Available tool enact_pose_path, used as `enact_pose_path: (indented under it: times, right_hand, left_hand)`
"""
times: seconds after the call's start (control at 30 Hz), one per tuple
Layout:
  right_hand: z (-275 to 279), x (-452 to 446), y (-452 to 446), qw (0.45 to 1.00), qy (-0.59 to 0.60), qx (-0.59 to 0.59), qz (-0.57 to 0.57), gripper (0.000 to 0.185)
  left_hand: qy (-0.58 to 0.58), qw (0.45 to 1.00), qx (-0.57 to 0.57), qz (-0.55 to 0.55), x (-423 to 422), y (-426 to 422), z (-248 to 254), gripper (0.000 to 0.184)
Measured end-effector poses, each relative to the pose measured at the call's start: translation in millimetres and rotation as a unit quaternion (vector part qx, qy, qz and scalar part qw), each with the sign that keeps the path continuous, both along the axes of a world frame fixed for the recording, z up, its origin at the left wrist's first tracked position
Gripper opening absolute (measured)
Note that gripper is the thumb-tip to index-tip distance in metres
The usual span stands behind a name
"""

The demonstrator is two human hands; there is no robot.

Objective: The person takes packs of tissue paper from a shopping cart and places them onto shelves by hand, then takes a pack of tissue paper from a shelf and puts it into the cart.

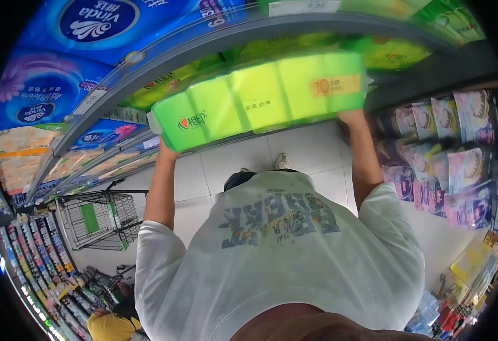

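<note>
A long green-and-yellow plastic-wrapped multipack of tissues [254,99], printed with a large 10, spans the space in front of my chest. My left hand [168,149] grips its left end from below, and my right hand [351,117] holds the right end. Most fingers of both hands are hidden by the pack. It lies slightly tilted, its right end higher in view, close to the grey shelf edge [203,35]. Behind it, similar green packs [394,54] sit on the shelf; whether the held pack touches them I cannot tell.
Blue tissue packs [98,23] fill the shelves at the left. A wire shopping cart [127,213] stands on the tiled floor [189,170]. Pink and purple packages [465,167] hang at the right. A person in yellow [111,327] is at the lower left.
</note>
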State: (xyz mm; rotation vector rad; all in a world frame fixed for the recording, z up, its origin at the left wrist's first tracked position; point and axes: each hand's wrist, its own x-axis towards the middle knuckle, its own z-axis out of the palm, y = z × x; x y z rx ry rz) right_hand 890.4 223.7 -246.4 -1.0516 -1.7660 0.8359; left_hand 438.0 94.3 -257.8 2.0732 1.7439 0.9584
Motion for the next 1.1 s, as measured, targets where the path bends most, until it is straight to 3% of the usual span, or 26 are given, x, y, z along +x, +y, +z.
enact_pose_path:
  times: [0.23, 0.33, 0.4, 0.53, 0.6, 0.77, 1.0, 1.1]
  right_hand:
    - [15.5, -19.8, 24.9, 0.999, -0.036, -0.020, 0.008, 0.033]
    - [9.0, -22.3, 27.8, 0.997, -0.045, -0.058, 0.012, 0.036]
    - [22.6, -28.0, 27.4, 0.989, -0.019, -0.148, -0.016, 0.040]
    - [30.2, -32.7, 35.8, 0.995, -0.035, -0.094, -0.014, 0.047]
    - [36.1, -35.6, 39.2, 0.987, 0.026, -0.158, 0.009, 0.051]
    - [33.9, -35.8, 39.7, 0.988, 0.032, -0.153, 0.002, 0.051]
    - [41.5, -36.4, 37.8, 0.977, 0.095, -0.188, -0.023, 0.052]
    - [47.8, -44.7, 48.7, 0.969, 0.088, -0.228, -0.031, 0.049]
  left_hand:
    - [0.018, 0.999, 0.005, 0.038, 17.3, 18.5, 13.6, 0.029]
    - [0.051, 0.997, -0.029, 0.053, 30.0, 27.8, 28.5, 0.009]
    - [0.033, 0.997, -0.013, 0.064, 35.0, 36.8, 35.1, 0.013]
    - [0.075, 0.993, -0.058, 0.071, 39.7, 49.3, 49.7, 0.022]
    - [0.084, 0.991, -0.072, 0.080, 41.1, 53.8, 51.9, 0.026]
    - [-0.010, 0.988, -0.121, 0.094, 47.3, 55.3, 52.6, 0.034]
    - [-0.022, 0.992, -0.094, 0.086, 60.4, 61.8, 64.6, 0.034]
    - [-0.226, 0.956, -0.174, 0.074, 52.3, 78.4, 54.0, 0.037]
